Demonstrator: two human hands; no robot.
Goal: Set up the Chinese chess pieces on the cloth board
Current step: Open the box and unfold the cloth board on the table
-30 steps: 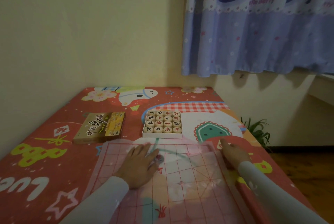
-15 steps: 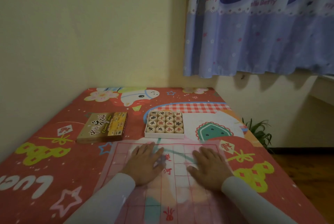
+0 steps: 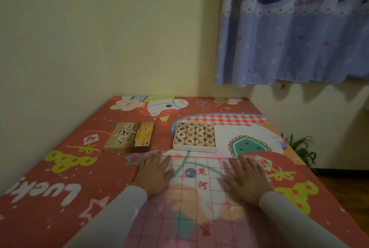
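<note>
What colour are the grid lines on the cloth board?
Red, on the thin pinkish, see-through cloth board; the head view shows it.

Your cloth board [image 3: 199,203] lies on table [image 3: 60,177], nearest you. Your left hand [image 3: 154,173] rests flat on board's left part, right hand [image 3: 246,179] on right part. Tray of pieces [image 3: 194,136] sits just behind board's far edge. Box lid [image 3: 129,137] lies left of tray, apart.

Flat hands [image 3: 154,173] on cloth board [image 3: 196,203]
</note>
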